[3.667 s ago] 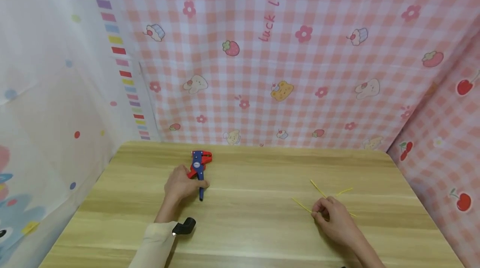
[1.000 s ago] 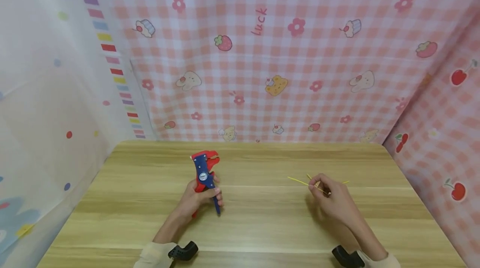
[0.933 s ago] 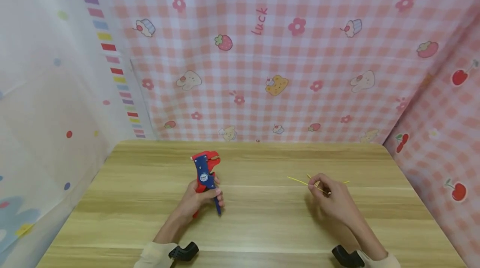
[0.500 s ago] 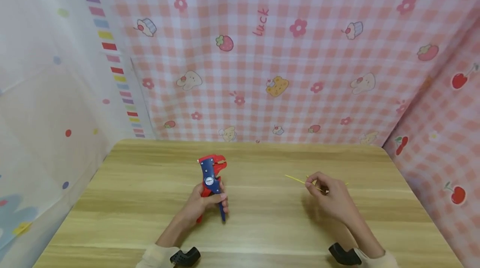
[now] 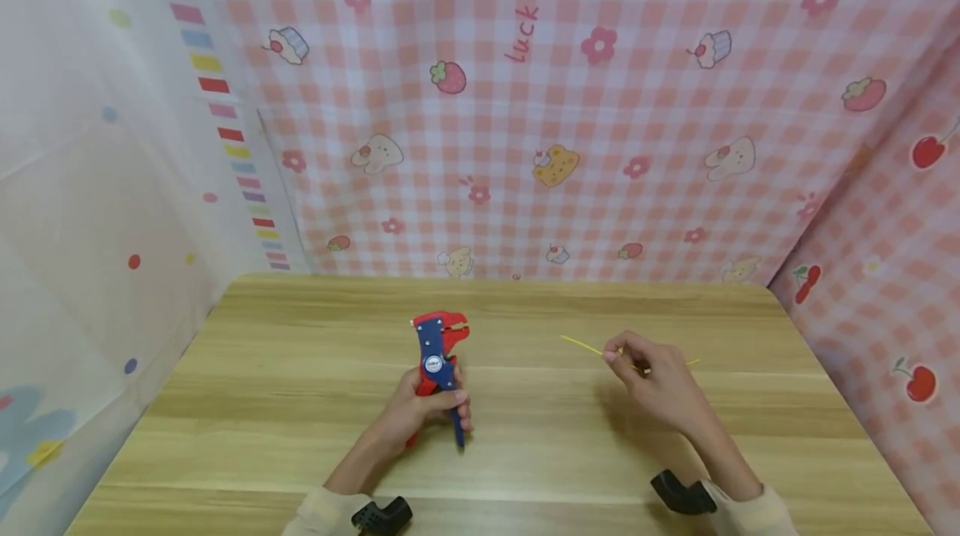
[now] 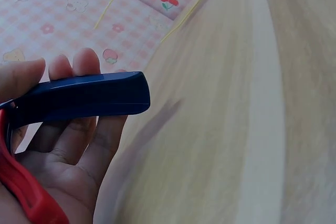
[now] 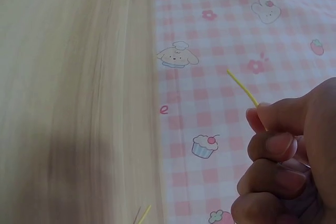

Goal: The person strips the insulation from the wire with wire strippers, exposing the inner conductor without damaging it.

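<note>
My left hand [image 5: 411, 414] grips a red-and-blue wire stripper [image 5: 432, 343] by its handles, its head pointing up and away. In the left wrist view the blue handle [image 6: 84, 97] crosses the fingers, and the red handle [image 6: 31, 195] lies against the palm. On the right, my right hand [image 5: 663, 382] pinches a thin yellow wire [image 5: 581, 344] between thumb and forefinger. One end of that wire sticks out to the left, towards the stripper; the rest is hidden by the hand. Both hands are above the table, well apart.
More yellow wire [image 6: 191, 14] lies on the wooden table [image 5: 525, 436] beyond the right hand, mostly hidden in the head view. A pink checked cloth [image 5: 487, 119] hangs along the back edge, and further cloths stand at both sides.
The left hand has taken up the wire stripper and carried it right and nearer. The right hand has lifted a yellow wire off the table; lately both hands drift slightly towards each other.
</note>
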A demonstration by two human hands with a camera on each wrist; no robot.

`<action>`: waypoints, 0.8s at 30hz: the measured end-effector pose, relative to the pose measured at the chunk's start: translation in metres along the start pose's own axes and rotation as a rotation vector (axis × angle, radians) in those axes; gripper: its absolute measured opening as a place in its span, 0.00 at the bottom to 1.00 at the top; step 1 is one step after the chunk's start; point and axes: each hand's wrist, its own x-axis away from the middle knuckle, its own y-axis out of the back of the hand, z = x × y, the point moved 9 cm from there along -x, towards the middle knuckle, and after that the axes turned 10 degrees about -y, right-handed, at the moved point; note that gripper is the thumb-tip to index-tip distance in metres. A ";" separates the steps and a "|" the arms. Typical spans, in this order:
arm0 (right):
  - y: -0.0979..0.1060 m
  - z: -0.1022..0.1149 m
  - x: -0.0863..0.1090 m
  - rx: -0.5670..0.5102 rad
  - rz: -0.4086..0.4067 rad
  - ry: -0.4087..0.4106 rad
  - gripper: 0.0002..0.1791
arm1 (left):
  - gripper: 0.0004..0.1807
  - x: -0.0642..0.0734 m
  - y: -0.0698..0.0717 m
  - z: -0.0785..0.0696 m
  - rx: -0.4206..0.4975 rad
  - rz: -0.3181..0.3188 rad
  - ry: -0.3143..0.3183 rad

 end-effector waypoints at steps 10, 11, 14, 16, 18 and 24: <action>-0.007 0.008 -0.006 -0.017 0.027 0.044 0.06 | 0.13 -0.002 -0.016 0.008 0.043 0.037 0.018; -0.007 0.009 -0.007 -0.016 0.030 0.043 0.06 | 0.13 -0.002 -0.017 0.008 0.043 0.037 0.016; -0.009 0.010 -0.008 -0.014 0.029 0.040 0.06 | 0.12 -0.003 -0.021 0.010 0.053 0.049 0.008; -0.011 0.012 -0.009 -0.012 0.029 0.042 0.06 | 0.12 -0.003 -0.024 0.011 0.064 0.058 0.008; -0.012 0.014 -0.010 -0.016 0.031 0.044 0.05 | 0.12 -0.003 -0.027 0.012 0.075 0.065 0.006; -0.015 0.019 -0.011 -0.028 0.037 0.045 0.05 | 0.13 -0.004 -0.035 0.018 0.099 0.087 0.016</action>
